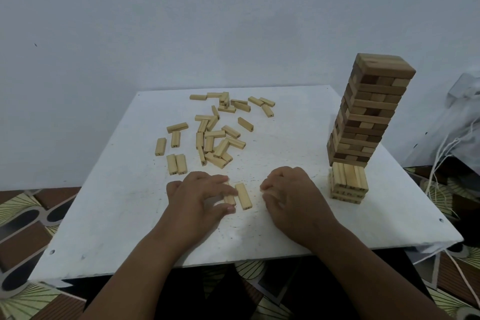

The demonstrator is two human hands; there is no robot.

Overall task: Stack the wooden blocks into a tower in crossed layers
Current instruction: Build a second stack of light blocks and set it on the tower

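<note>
With the left hand [201, 193] pinching a block [230, 199] flat on the table [285, 215] and the right hand [288, 189] curled, grip unclear, these light, stiff blocks look best held by the long sides.

I see pale, matt, smooth-sanded wood in the loose blocks [207, 135]. The tall tower [368, 112] at right mixes pale and darker brown wood. The tabletop [285, 138] is matt white, speckled and scuffed. The far wall [181, 21] is matt painted.
</note>
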